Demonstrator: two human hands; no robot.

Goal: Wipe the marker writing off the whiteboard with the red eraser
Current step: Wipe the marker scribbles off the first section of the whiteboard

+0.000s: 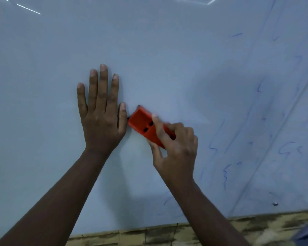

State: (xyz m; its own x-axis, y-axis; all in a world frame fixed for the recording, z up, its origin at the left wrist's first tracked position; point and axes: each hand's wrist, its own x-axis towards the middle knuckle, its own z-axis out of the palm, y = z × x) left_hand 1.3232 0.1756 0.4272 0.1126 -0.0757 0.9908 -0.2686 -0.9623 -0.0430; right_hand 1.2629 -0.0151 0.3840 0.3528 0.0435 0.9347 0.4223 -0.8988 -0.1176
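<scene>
Clenched around the red rectangular plastic eraser [146,126], the right hand's [174,146] grip pinches its long sides, index finger laid along the ribbed back, apparently to press the hidden wiping face flat on the glossy pale whiteboard [149,50]. That eraser lies near the middle of the view, tilted toward ten o'clock, its far corner just beside the left thumb. At nine o'clock of it, the left hand [101,114] rests released, palm flat and fingers spread, probably bracing the board. Faint blue marker strokes [225,174] remain from three to five o'clock, so wiping looks unfinished.
</scene>
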